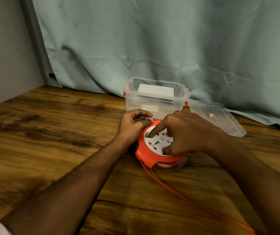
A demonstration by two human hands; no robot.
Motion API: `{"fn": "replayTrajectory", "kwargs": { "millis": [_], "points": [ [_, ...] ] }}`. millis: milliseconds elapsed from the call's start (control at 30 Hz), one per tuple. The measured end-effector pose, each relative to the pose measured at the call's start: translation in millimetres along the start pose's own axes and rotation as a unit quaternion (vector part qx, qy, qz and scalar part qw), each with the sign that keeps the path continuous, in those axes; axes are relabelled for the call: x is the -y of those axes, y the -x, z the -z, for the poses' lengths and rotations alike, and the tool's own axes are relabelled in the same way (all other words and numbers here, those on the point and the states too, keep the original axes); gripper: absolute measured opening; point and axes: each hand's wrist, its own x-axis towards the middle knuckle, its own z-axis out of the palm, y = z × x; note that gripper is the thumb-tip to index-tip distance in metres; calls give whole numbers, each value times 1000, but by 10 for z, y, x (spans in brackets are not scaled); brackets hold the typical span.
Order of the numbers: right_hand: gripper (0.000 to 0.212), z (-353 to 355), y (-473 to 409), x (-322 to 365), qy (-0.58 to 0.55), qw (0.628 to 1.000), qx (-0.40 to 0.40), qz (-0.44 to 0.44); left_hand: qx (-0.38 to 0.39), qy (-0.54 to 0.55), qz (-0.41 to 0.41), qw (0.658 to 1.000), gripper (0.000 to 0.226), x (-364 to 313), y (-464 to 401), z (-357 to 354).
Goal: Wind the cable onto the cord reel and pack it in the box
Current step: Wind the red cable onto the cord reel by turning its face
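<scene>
From my end I see the cord reel [154,150] lying flat on the wooden desk [51,133], just in front of the box [152,100], its white socket face turned up inside the orange housing; both hands are on it. The left hand [133,125] sits at the reel's far left edge, fingers curled, the thumb laid across the orange rim; I cannot tell whether the fingers actually clamp the housing or only brace against it. The right hand [185,133] comes over the top from the right; its index finger is stretched out and presses down on the white face near the far left sockets, its thumb touches the near edge of that face, and the remaining fingers are bent loosely above the sockets, gripping nothing that I can see.

The cable [195,203], orange like the housing, leaves the reel at its near left side and runs loose across the desk toward the lower right corner, passing under the right forearm.

The box is clear plastic with red latches at its sides, open at the top, with a white block inside; its clear lid [219,118] lies flat on the desk just to its right; a pale green curtain [152,39] hangs behind both.
</scene>
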Motion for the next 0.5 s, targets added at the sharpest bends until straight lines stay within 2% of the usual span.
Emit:
{"fn": "replayTrajectory", "kwargs": {
  "millis": [167, 333, 400, 500],
  "points": [
    [68, -168, -88, 10, -45, 992, -41, -113, 3, 3, -2, 1000, 17, -19, 5, -2],
    [77, -268, -153, 97, -158, 953, -71, -249, 9, -4, 3, 1000, 18, -79, 43, -3],
    [73, -265, -153, 92, -151, 949, -64, -268, 13, -8, 1, 1000, 19, -102, 60, -10],
    [69, -213, -133, 69, -115, 963, -50, -240, 21, -12, 1, 1000, 18, -112, 74, -7]
  ]
}}
